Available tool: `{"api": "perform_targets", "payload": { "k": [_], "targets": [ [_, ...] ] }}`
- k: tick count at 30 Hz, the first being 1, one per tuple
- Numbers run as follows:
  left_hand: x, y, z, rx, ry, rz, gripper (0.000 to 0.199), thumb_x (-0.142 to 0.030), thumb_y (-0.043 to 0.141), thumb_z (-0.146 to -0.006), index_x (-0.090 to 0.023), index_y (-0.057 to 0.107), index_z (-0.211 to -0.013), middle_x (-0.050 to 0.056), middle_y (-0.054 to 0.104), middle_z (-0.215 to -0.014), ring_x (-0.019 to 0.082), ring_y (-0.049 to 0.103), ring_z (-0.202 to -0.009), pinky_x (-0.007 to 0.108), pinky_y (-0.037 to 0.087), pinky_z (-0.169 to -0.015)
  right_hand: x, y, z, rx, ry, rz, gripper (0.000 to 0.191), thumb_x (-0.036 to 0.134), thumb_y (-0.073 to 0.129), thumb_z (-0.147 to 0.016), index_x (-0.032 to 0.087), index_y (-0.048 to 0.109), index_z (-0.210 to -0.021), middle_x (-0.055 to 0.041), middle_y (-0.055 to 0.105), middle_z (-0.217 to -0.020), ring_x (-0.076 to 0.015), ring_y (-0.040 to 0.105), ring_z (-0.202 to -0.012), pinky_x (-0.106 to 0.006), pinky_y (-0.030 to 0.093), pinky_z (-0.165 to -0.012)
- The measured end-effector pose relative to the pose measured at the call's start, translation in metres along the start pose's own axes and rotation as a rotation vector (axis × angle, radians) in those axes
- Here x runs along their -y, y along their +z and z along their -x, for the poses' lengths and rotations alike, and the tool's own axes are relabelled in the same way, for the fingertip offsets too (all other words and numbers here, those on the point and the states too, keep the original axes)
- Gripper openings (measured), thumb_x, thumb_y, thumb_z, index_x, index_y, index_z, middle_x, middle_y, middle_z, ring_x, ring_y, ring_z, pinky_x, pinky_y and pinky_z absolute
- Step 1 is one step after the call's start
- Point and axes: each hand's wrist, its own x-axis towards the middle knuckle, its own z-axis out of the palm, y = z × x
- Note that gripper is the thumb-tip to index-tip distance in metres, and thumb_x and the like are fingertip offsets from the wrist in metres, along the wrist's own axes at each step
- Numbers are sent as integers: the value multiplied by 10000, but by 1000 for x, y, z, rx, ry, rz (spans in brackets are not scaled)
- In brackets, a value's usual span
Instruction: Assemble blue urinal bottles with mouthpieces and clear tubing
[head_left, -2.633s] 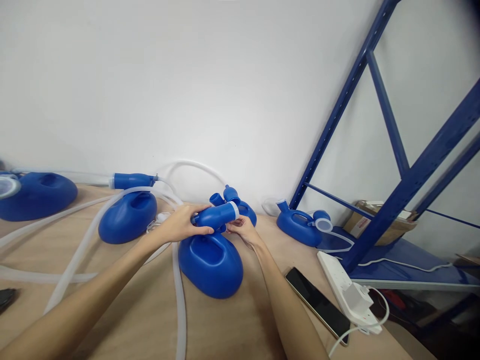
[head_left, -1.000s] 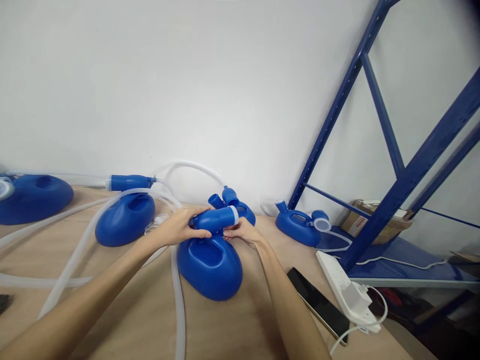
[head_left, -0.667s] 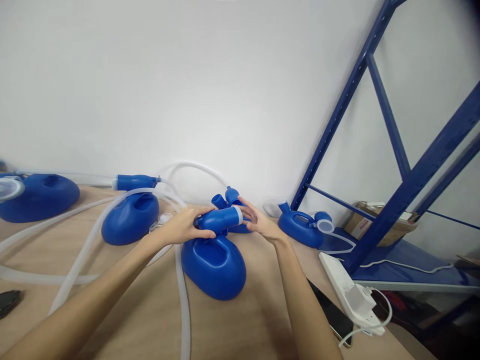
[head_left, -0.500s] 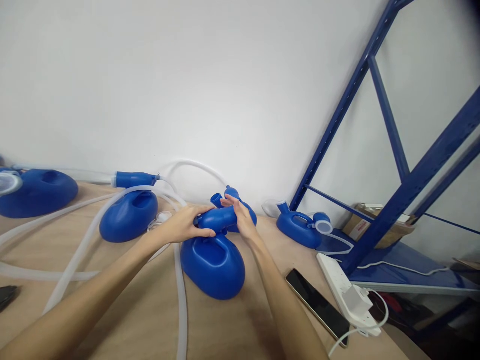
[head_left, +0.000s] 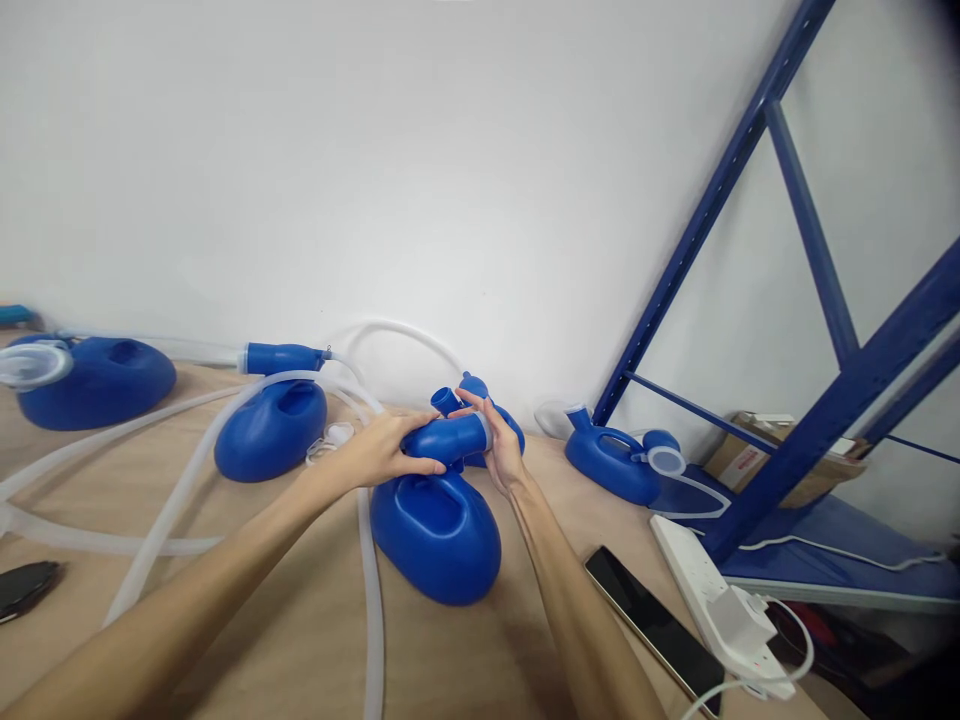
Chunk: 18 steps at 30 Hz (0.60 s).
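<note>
A blue plastic urinal bottle (head_left: 439,555) with a recessed grip stands in front of me on the table. Above it lies its short, thick blue spout (head_left: 448,437), with a whitish rim at the right end. My left hand (head_left: 390,450) is closed round the spout's left end, thumb along the near side. At the other end, my right hand (head_left: 501,440) cups the whitish rim, its fingers reaching over the top. Behind the hands is another blue bottle (head_left: 512,425), partly hidden. A translucent hose (head_left: 371,600) runs down the table just left of the near bottle.
More blue urinal bottles stand left (head_left: 274,435) and right (head_left: 611,465), with hoses across the left side. A black phone (head_left: 652,625) and a white power strip (head_left: 697,585) lie at right. Beyond them rises a blue metal rack (head_left: 787,440) holding a cardboard box (head_left: 739,455).
My right hand has turned and shifted on the spout's right end, so the whitish rim now shows. My left hand keeps its hold. The whole view has shifted slightly.
</note>
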Motion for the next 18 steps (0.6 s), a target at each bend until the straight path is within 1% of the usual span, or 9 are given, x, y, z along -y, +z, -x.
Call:
{"api": "perform_targets", "payload": {
  "k": [5, 8, 10, 11, 12, 14, 16, 18],
  "targets": [
    [-2, 1, 1, -13, -20, -22, 749, -670, 711, -823, -196, 610, -1394, 117, 689, -1361, 336, 671, -1192, 371, 503, -989, 2, 1, 0, -31, 86, -56, 693, 748, 552, -887, 256, 676, -1359, -59, 743, -998, -236, 685, -858, -313, 524, -701],
    [-6, -2, 1, 15, -41, -47, 758, -648, 735, -814, -196, 602, -1409, 119, 671, -1391, 343, 650, -1235, 369, 496, -1009, 3, -1, 1, -36, 121, -68, 753, 749, 550, -896, 260, 574, -1468, -58, 750, -1054, -248, 699, -930, -326, 537, -747],
    [-10, -4, 2, 28, -50, -108, 773, -648, 737, -813, -190, 598, -1420, 130, 682, -1368, 360, 652, -1230, 380, 499, -1000, 2, -2, 2, -21, 121, -47, 803, 735, 586, -885, 277, 485, -1536, -57, 751, -1134, -268, 699, -1007, -348, 548, -792],
    [-13, -5, 2, 29, -50, -142, 771, -647, 738, -812, -186, 603, -1416, 138, 695, -1340, 369, 661, -1208, 388, 502, -989, 1, -2, 2, -32, 107, -14, 820, 738, 591, -879, 278, 467, -1547, -58, 754, -1152, -280, 696, -1037, -363, 551, -815],
    [-15, -5, 2, 26, -49, -167, 758, -640, 739, -816, -184, 610, -1407, 145, 708, -1309, 373, 673, -1182, 393, 505, -976, -1, -2, 2, -58, 85, 28, 824, 752, 577, -878, 270, 480, -1539, -62, 760, -1147, -293, 692, -1062, -378, 552, -839],
    [-18, -4, 3, 17, -38, -180, 706, -610, 738, -835, -188, 617, -1387, 149, 724, -1257, 363, 696, -1120, 390, 511, -945, -4, -1, 0, -131, 41, 109, 808, 795, 507, -886, 241, 572, -1470, -74, 775, -1094, -311, 686, -1086, -399, 545, -885],
    [-19, -1, 4, 16, -25, -167, 661, -584, 732, -857, -194, 610, -1376, 147, 725, -1240, 343, 708, -1080, 378, 518, -913, -6, 0, -3, -182, 27, 155, 790, 819, 447, -895, 216, 681, -1348, -83, 781, -1050, -311, 687, -1081, -400, 535, -921],
    [-17, 2, 5, 15, -9, -175, 656, -573, 732, -865, -194, 593, -1382, 152, 718, -1246, 342, 702, -1089, 380, 520, -906, -6, 1, -6, -192, 51, 182, 755, 808, 438, -906, 194, 758, -1208, -89, 782, -1026, -300, 697, -1052, -391, 532, -934]
  ]
}}
